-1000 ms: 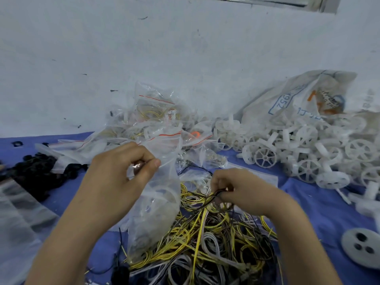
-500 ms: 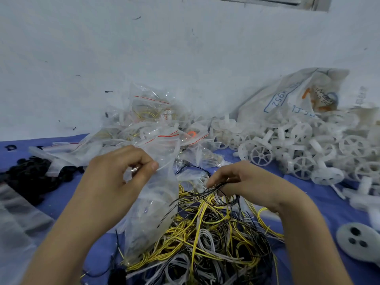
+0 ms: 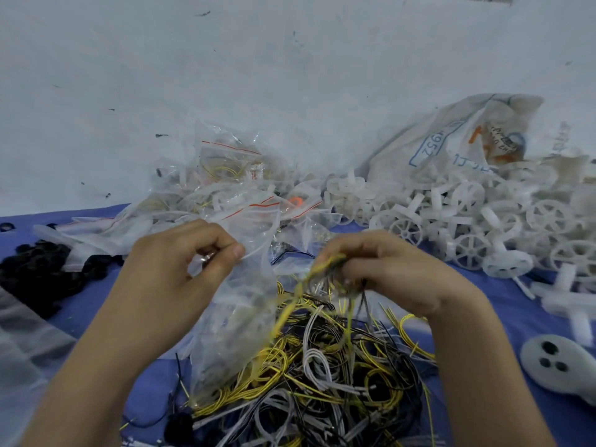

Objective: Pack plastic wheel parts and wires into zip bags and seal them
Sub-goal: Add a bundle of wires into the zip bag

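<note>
Sack (image 3: pixel 451 150) print shows "952"; left hand (image 3: pixel 174 269) pinches zip bag (image 3: pixel 238 301), right hand (image 3: pixel 396 272) grips wires (image 3: pixel 329 261).

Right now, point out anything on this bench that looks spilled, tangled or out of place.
The white wheel parts spill loose from the printed sack across the blue cloth at right. The wires beside the held zip bag form one tangled heap, colours mixed. Nothing looks broken.

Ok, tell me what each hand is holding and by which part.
Left hand pinches the clear zip bag near its top edge. Right hand grips a bunch of wires by their upper ends.
</note>
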Demonstrator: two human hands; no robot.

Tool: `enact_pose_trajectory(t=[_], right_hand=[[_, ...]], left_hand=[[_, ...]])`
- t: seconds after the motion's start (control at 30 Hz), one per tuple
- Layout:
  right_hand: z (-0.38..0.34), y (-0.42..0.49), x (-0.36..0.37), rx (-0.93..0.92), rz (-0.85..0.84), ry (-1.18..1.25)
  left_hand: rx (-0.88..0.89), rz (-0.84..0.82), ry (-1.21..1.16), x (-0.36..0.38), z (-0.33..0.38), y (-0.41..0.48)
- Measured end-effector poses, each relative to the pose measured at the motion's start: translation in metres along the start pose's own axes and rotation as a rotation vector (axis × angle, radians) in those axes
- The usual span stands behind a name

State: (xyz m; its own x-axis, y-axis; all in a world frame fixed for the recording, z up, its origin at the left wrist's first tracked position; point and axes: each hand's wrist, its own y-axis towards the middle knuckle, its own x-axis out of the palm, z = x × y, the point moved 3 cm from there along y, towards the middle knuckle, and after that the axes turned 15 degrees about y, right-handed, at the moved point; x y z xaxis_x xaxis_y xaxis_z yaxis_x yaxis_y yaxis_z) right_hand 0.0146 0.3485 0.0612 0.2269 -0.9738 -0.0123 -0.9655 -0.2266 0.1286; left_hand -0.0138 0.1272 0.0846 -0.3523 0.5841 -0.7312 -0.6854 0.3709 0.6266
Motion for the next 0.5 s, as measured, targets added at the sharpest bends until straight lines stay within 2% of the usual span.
enact_pose_trajectory(t=[0.13, 0.2, 0.3, 0.37, 0.4, 0.43, 0.5], right_hand=[[-0.017, -0.002, -0.012, -0.301, 0.202, 0.541], [-0.025, -0.007, -0.021, -0.442, 0.288, 0.671], [-0.028, -0.015, -0.031, -0.497, 0.316, 0.761], [-0.024, -0.017, -0.032, -0.436, 0.307, 0.706], [-0.022, -0.020, -0.033, -0.394, 0.291, 0.597], [-0.022, -0.023, -0.032, -0.354, 0.245, 0.416], [-0.020, -0.025, -0.022, -0.221, -0.002, -0.049]], left_hand=[[0.011, 0.005, 0.008, 0.001, 0.001, 0.000], [0.021, -0.010, 0.013, 0.002, 0.002, 0.000], [0.041, -0.034, -0.002, 0.005, 0.004, 0.000], [0.055, -0.041, 0.006, 0.006, 0.005, 0.000], [0.061, -0.042, 0.011, 0.007, 0.006, -0.001], [0.061, -0.042, 0.013, 0.007, 0.006, -0.001], [0.044, -0.037, 0.009, 0.007, 0.004, -0.001]])
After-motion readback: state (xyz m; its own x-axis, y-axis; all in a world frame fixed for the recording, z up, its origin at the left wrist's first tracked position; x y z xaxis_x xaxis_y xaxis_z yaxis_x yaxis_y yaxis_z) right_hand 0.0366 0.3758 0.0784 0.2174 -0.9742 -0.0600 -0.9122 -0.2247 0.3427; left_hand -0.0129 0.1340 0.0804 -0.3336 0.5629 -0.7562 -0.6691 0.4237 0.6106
